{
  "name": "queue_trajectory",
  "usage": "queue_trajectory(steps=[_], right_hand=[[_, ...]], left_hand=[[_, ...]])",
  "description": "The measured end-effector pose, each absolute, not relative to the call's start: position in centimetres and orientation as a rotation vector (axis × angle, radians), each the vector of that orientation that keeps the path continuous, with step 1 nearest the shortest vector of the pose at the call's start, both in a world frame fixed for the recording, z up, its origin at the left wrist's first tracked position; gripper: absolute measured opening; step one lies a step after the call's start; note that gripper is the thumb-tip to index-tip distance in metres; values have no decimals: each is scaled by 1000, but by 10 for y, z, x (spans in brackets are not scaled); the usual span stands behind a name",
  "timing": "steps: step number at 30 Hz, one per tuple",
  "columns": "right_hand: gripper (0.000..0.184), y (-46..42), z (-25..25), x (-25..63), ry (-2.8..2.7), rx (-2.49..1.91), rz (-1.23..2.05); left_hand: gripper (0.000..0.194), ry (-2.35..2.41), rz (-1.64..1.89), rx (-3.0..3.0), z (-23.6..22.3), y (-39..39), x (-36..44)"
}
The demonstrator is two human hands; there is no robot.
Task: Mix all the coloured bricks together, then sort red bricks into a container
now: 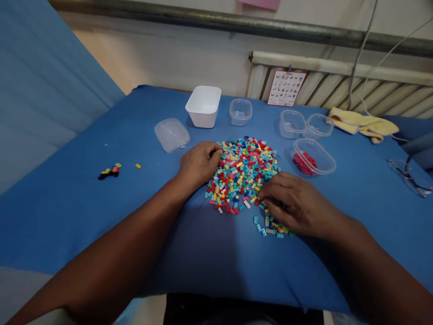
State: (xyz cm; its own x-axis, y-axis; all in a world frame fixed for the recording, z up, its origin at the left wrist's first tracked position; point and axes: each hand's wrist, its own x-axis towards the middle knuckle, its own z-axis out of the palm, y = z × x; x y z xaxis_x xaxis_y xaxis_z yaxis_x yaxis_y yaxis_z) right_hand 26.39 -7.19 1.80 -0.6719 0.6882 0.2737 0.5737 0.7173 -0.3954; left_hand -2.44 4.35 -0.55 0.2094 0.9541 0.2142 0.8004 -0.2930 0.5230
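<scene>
A wide heap of small toy building bricks [240, 171] in many colours lies in the middle of the blue cloth. My left hand [201, 164] rests at the heap's left edge, fingers curled; whatever they hold, if anything, is hidden. At the lower right of the heap, my right hand [297, 203] is closed in a pinch, with a red brick [264, 198] showing at the fingertips. Loose bricks [267, 228], mostly light blue and yellow, lie beneath and in front of that hand. Beyond it, a clear plastic tub [323, 158] contains several red bricks [305, 162].
Behind the heap stand a white tub [203, 108], a clear tub [240, 113] and two more clear tubs [292, 124]. A translucent lid [172, 135] lies left of them. Black and orange pieces [110, 172] sit far left; a yellow cloth [361, 124] and glasses [411, 176] lie right.
</scene>
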Motion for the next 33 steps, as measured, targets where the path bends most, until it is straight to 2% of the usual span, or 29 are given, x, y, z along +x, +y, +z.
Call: queue_trajectory(steps=[11,17,24,33], right_hand=[[19,-80,12,240,-2648,-987,279],[13,-84,15,232,-2623,-1103,270],[17,-82,12,232,-2641,-1033,287],[20,-82,11,226,-2617,-1102,155]], left_hand=[[27,1638,754,2190,-7,44,-25],[28,1653,740,2177,-5,43,-23],[27,1647,740,2177,-4,42,-24],[28,1662,720,2170,-4,42,-23]])
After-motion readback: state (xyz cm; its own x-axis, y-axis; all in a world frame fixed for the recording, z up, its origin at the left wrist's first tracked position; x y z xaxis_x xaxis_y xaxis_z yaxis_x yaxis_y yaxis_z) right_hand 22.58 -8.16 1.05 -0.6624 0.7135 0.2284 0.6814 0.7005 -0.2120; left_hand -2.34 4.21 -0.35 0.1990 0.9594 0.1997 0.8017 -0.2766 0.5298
